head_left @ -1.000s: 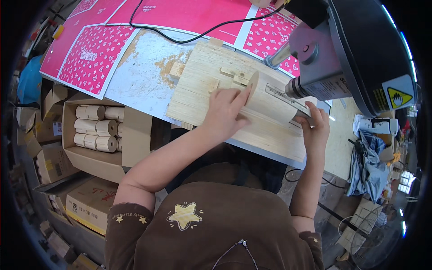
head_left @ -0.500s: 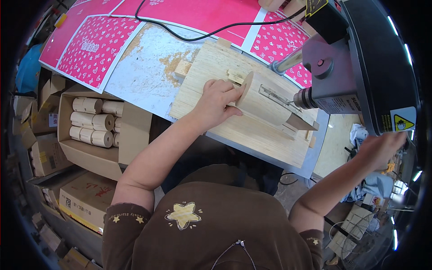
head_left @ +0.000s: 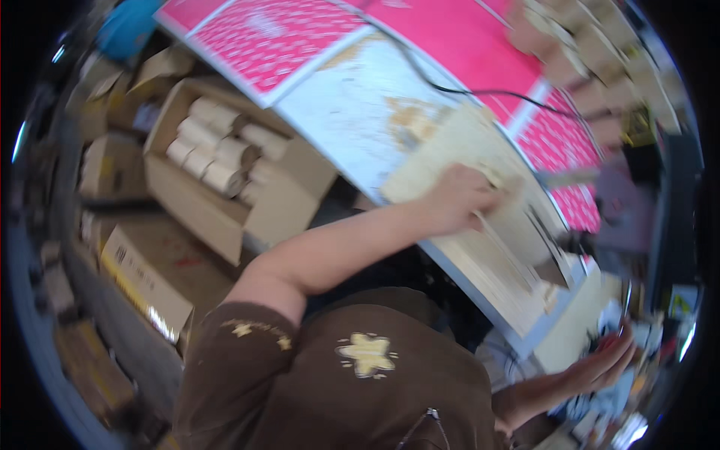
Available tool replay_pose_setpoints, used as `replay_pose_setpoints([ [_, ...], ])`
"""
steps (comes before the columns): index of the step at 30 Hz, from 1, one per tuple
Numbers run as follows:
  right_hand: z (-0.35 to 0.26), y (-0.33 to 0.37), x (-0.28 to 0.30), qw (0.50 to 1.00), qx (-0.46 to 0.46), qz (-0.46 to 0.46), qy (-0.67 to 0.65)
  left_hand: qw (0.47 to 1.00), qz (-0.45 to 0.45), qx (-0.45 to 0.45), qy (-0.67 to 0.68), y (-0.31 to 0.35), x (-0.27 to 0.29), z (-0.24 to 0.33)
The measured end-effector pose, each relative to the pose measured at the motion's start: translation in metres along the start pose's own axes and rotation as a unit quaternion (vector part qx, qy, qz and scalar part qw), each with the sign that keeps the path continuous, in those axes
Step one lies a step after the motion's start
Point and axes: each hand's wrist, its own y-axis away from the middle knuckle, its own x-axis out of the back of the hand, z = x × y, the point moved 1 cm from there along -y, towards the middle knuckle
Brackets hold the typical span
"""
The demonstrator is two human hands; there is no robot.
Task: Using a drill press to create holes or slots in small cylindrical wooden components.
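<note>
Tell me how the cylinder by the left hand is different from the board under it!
The cylinder is rounded, while the board is flat. The cylinder is smaller; the board spreads out past its sides. The cylinder lies on top, and the board lies beneath it. Both are pale and look like wood.
</note>
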Motion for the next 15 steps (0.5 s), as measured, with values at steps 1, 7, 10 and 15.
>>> replay_pose_setpoints([
  [1, 0.001, 0.015, -0.003, 1.000, 0.008, -0.012, 0.002, 1.000, 0.013, -0.010, -0.016, -0.002, -0.003, 0.006],
  [7, 0.050, 0.051, -0.055, 0.971, 0.211, -0.100, -0.053, 0.997, -0.025, 0.059, -0.044, 0.007, 0.003, 0.015],
  [10, 0.050, 0.052, -0.052, 0.978, 0.181, -0.093, -0.037, 0.998, -0.025, 0.043, -0.031, 0.006, 0.001, 0.014],
  [15, 0.027, 0.005, -0.006, 0.976, 0.117, 0.035, -0.178, 0.999, -0.026, 0.023, -0.027, -0.001, -0.002, 0.007],
])
